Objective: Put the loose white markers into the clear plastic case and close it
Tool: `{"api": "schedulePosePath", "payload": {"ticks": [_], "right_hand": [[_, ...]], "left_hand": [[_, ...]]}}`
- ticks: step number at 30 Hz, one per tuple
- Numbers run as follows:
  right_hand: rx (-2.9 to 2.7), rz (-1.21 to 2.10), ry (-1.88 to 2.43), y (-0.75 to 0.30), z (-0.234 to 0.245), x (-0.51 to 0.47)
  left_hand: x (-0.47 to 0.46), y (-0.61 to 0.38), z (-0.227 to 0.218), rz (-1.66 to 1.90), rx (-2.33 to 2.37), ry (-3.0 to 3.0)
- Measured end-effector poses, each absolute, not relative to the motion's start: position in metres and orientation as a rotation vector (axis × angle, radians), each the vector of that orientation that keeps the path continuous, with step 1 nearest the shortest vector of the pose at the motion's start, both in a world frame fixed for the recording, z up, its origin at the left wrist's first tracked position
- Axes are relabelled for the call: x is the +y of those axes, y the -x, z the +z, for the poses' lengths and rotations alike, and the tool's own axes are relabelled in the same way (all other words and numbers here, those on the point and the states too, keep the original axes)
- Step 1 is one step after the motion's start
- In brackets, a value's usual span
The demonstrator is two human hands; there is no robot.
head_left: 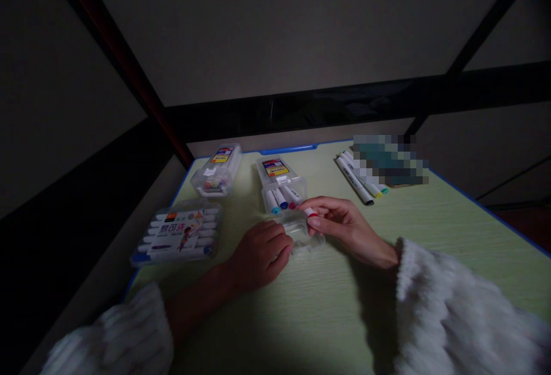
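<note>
My left hand is closed, its fingers curled at the left side of a clear plastic lid. My right hand pinches a white marker with a red end between thumb and fingers, just over that lid. Directly beyond is a clear plastic marker case with a blue, red and yellow label. From its open near end show white markers with teal, dark blue and red ends. Part of the lid is hidden behind my left fingers.
At the left lies a flat case of markers; behind it stands another clear case. Several loose markers lie at the right, beside a blurred-out teal item. The pale green table has a blue edge; a wall stands behind.
</note>
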State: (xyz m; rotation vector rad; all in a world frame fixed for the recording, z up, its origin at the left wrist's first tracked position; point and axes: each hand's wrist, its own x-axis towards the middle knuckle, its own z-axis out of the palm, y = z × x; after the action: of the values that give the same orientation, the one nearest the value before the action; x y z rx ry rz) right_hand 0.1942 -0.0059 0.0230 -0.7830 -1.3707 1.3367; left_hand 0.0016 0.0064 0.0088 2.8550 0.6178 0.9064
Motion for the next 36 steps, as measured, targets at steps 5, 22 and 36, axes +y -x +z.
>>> {"api": "schedulePosePath", "payload": {"ticks": [5,22,36], "right_hand": [[-1.373,1.302,0.804,-0.1937,0.0240,-0.0049],[-1.324,1.277,0.879,-0.1942,0.0231,-0.0029],[-1.554,1.246,0.937,-0.1915,0.0204,-0.0070]], "left_hand": [[0.0071,-0.0011,0.0081,0.916,0.603,-2.848],[0.0074,-0.0016,0.0080,0.949,0.582,-2.852],[0.0084,-0.0015,0.0048,0.954,0.580,-2.857]]}}
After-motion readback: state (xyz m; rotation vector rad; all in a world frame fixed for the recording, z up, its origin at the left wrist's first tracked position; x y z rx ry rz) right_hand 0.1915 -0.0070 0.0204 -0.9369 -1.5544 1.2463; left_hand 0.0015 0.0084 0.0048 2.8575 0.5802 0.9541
